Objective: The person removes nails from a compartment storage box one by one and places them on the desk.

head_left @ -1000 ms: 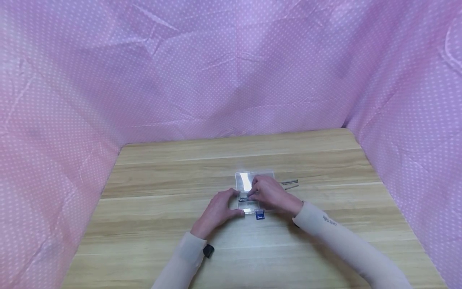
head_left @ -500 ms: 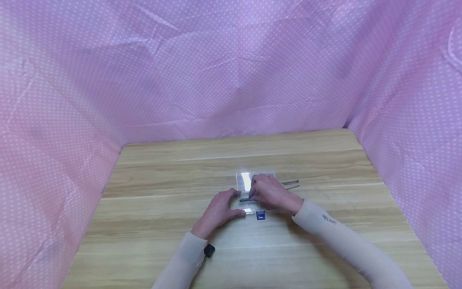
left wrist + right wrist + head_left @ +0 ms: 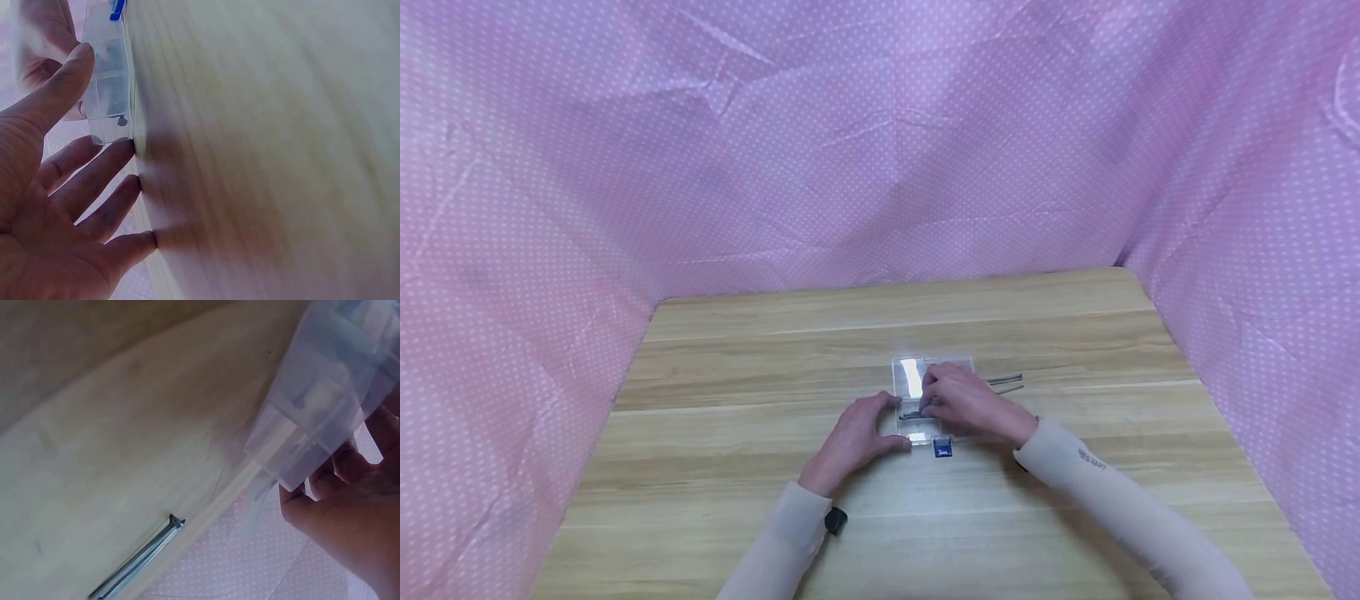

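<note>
A clear plastic compartment box [image 3: 917, 437] stands on the table with its transparent lid [image 3: 912, 377] raised at the back and a blue latch [image 3: 942, 448] at the front. My left hand [image 3: 852, 433] holds its left end, thumb on the front wall and index finger at the rear corner. Several nails [image 3: 910, 415] lie in one compartment; a nail head [image 3: 122, 120] shows through the wall in the left wrist view. My right hand [image 3: 961, 398] reaches in from the right, thumb and index fingertips pinched at the nails' right end, partly hidden by the hand.
Several more loose nails [image 3: 1006, 380] lie on the wooden table [image 3: 737, 367] to the right of the box, seen close up as grey nails [image 3: 140, 559] in the right wrist view. Pink dotted cloth [image 3: 775, 167] hangs around the table's back and sides.
My right hand stays over the box, with its fingertips shifting only slightly at the nails. My left hand keeps its place on the box, and the loose nails lie as before.
</note>
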A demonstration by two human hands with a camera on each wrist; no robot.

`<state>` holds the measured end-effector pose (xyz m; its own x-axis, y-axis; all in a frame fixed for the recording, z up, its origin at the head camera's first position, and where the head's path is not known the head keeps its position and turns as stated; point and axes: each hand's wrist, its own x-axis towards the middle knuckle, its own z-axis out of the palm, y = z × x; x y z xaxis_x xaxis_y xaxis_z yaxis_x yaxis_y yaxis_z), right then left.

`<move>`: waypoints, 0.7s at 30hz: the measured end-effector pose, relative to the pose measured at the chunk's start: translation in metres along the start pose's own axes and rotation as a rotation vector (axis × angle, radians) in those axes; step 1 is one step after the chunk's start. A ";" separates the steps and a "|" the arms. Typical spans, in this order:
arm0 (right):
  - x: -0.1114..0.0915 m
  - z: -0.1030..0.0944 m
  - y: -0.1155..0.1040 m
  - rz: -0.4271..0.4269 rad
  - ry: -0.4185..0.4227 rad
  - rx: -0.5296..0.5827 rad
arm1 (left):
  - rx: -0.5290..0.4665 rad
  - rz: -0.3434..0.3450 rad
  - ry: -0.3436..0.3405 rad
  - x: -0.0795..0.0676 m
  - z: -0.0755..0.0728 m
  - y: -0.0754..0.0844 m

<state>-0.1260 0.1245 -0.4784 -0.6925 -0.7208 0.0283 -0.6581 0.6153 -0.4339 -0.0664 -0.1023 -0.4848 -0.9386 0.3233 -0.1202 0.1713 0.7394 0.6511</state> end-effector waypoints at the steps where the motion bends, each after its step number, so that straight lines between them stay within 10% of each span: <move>1: 0.000 0.000 0.000 -0.002 0.001 0.007 | 0.001 0.000 0.001 0.000 0.000 0.000; 21: -0.007 -0.007 0.001 -0.015 0.026 0.090 | 0.006 0.026 0.016 -0.002 0.002 -0.002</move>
<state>-0.1234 0.1324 -0.4725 -0.6912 -0.7203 0.0580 -0.6398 0.5727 -0.5125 -0.0642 -0.1027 -0.4875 -0.9385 0.3328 -0.0915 0.1970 0.7343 0.6496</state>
